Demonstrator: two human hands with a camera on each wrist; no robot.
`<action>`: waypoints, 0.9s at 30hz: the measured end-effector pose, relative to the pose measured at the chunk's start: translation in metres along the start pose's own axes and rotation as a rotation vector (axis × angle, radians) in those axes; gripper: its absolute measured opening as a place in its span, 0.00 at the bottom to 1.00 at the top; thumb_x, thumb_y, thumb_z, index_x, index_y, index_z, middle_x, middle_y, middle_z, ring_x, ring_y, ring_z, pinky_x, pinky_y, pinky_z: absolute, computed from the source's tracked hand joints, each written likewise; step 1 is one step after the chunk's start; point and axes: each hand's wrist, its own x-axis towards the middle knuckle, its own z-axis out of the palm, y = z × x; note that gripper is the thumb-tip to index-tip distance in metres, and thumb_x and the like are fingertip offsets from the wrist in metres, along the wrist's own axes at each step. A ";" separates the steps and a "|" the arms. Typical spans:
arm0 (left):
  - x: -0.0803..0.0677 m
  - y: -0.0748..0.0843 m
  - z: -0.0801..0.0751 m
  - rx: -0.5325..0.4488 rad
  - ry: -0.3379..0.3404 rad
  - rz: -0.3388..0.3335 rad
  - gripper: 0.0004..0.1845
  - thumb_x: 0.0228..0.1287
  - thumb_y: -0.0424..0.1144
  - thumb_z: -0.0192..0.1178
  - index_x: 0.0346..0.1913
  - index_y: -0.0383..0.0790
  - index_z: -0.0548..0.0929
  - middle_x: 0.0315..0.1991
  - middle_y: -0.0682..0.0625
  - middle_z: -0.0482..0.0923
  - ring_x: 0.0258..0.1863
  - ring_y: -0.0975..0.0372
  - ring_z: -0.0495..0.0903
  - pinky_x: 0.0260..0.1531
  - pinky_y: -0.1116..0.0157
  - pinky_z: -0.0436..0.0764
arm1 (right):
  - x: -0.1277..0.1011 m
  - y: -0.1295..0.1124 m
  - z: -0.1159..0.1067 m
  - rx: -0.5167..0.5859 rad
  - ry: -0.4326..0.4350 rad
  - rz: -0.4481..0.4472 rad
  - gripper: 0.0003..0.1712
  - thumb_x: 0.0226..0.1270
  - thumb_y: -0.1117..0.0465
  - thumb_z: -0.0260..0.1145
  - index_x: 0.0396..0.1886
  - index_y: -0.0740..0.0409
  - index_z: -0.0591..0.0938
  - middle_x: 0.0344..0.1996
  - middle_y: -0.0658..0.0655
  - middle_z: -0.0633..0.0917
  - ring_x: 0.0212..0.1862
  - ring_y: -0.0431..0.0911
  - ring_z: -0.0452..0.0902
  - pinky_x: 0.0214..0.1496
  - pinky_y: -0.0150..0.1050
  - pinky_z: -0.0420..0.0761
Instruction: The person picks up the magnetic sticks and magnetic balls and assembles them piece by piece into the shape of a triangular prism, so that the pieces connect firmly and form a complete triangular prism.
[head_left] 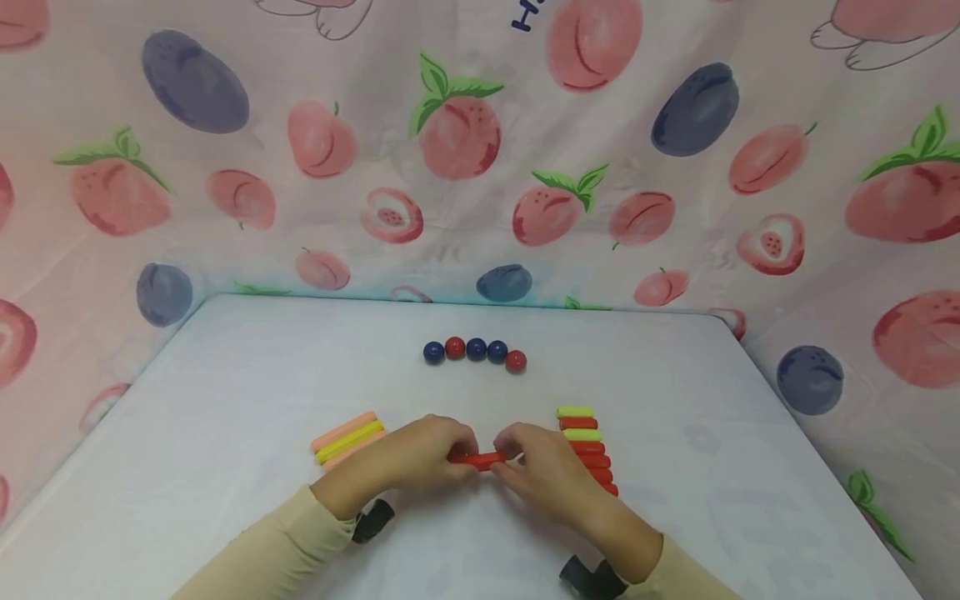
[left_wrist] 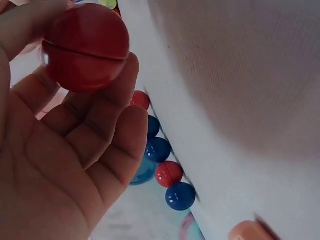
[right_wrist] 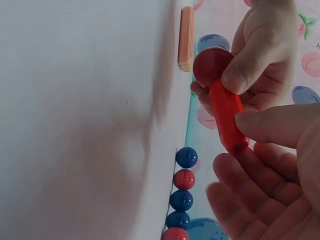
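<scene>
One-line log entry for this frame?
left hand: holds red ball | right hand: holds red stick | stick meets ball | ball row untouched

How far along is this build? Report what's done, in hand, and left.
Done: nothing assembled lies on the table. In hand: the left hand holds a red ball against one end of a red stick pinched by the right hand. Left: the row of balls, the pink-yellow sticks and the red-yellow stack lie untouched.

Red ball pinched at my left hand's fingertips, a row of balls just beyond.
</scene>
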 end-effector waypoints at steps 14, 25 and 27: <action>-0.006 -0.014 -0.007 0.013 0.052 -0.163 0.06 0.63 0.37 0.68 0.41 0.44 0.84 0.27 0.57 0.76 0.29 0.62 0.75 0.34 0.63 0.77 | 0.001 0.008 -0.027 -0.061 0.038 0.113 0.16 0.64 0.60 0.73 0.51 0.55 0.83 0.44 0.52 0.85 0.48 0.46 0.80 0.51 0.47 0.82; 0.003 -0.027 -0.006 -0.026 0.095 -0.226 0.11 0.62 0.35 0.65 0.47 0.42 0.84 0.31 0.55 0.77 0.31 0.61 0.75 0.34 0.62 0.77 | 0.040 0.040 -0.064 -0.134 -0.003 0.130 0.23 0.66 0.59 0.71 0.59 0.59 0.80 0.52 0.58 0.83 0.53 0.52 0.79 0.50 0.47 0.83; 0.004 -0.029 -0.006 -0.032 0.101 -0.240 0.10 0.63 0.36 0.65 0.47 0.43 0.84 0.30 0.55 0.77 0.31 0.61 0.75 0.35 0.62 0.77 | 0.049 0.045 -0.068 -0.132 -0.019 0.127 0.23 0.67 0.59 0.70 0.60 0.60 0.80 0.53 0.60 0.83 0.54 0.54 0.79 0.50 0.47 0.83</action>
